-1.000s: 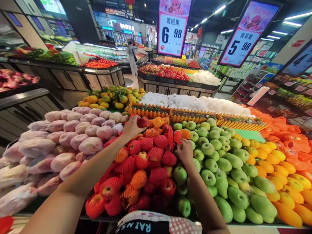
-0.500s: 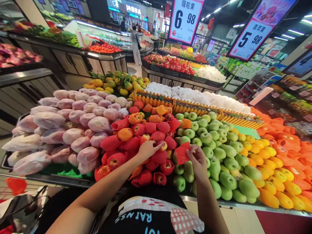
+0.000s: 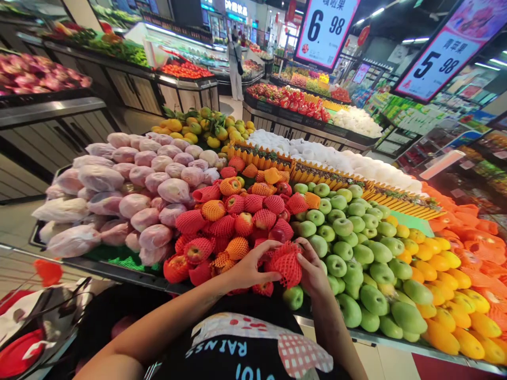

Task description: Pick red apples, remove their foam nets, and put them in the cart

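Observation:
A red foam fruit net (image 3: 285, 263), rounded and full-looking, is held between my two hands above the front of the apple pile. My left hand (image 3: 251, 268) grips its left side, thumb below and fingers above. On the other side, my right hand (image 3: 314, 272) curls its fingers round the net's right edge. What is inside the net is hidden by the mesh. Red apples (image 3: 243, 224) lie beneath and behind my hands, many in red or orange foam nets. Green apples (image 3: 341, 227) lie just right of my right hand.
Wrapped pinkish fruit (image 3: 138, 179) fills the stand's left side. Green mangoes (image 3: 374, 298) and yellow mangoes (image 3: 467, 316) lie to the right. A yellow picket divider (image 3: 328, 177) runs behind. Price screens (image 3: 327, 31) hang overhead. A person (image 3: 235, 66) stands in the far aisle.
My left hand has moved from an apple in the pile to the red foam net. The net, flat in my right hand before, is now rounded and held by both hands. The view has shifted left.

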Demonstrator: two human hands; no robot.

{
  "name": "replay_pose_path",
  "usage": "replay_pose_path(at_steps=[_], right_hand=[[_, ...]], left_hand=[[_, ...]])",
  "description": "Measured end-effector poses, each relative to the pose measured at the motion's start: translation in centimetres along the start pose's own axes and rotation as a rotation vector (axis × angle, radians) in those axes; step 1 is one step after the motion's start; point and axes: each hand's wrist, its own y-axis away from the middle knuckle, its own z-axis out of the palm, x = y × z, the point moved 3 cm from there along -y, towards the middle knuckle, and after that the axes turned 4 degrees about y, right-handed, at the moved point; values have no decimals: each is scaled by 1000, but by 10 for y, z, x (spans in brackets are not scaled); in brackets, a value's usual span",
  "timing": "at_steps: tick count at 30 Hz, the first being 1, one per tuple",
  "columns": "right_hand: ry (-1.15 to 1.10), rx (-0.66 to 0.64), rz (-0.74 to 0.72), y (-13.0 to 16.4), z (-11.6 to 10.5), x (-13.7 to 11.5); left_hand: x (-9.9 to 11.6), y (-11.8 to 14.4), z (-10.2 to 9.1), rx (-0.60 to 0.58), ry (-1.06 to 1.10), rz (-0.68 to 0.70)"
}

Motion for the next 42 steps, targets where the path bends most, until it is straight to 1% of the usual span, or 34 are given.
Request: replay_pose_path(at_steps=[2,4,5,7,8,9,10,11,13,14,16,18,20,22,24,26,28,31,34,36,38,40,42], right_hand=[[193,-12,-39,-4,-4,5],[448,-3,-86,-7,-11,7],[565,-33,-86,-7,-14,8],[721,-173,-51,-4,-18,10],[757,-238,-40,-1,-20,10],[766,-268,-46,2,-23,8],[751,-251,-68,5,-27,5],[714,-195,-99,8,-32,1],[595,-42,-146,14,-46,-7],[527,28,-154,17,-54,-10],[399,160,-153,25,-68,-14],[305,276,-154,33,-79,-17],[246,362,-157,42,-87,-16],[217,419,-154,49,-92,-11],[217,463,-141,54,-97,-5],[236,496,-118,57,-103,1],[266,506,-92,57,-107,6],[280,483,-83,52,-108,8],[252,454,-142,44,-99,3],[241,414,-166,37,-91,1],[237,368,-142,29,-83,0],[239,345,-96,23,-76,1],[235,353,-87,19,-72,1]], left_hand=[[-9,-1,-3,112,-46,-5],[-17,-1,-7,230,-114,-46],[-19,-1,-9,267,-146,-68],[-19,-1,-11,279,-207,-82],[-18,-1,-11,253,-231,-73],[-18,-3,-11,207,-244,-61],[-18,-5,-11,150,-247,-51],[-19,-8,-11,90,-243,-40],[-25,-18,-12,14,-255,-21],[-31,-25,-13,4,-297,-12],[-44,-42,-11,2,-466,10],[-60,-59,-5,-23,-685,24],[-74,-73,3,-52,-845,32],[-82,-80,9,-57,-908,44],[-84,-79,11,-45,-911,58],[-78,-71,8,22,-902,73],[-65,-58,-1,159,-872,99],[-41,-37,-22,346,-818,144],[-22,-24,-45,441,-861,153],[-14,-18,-58,452,-960,106],[-14,-15,-64,414,-1100,5],[-21,-14,-65,351,-1226,-111],[-32,-16,-60,283,-1295,-190]])
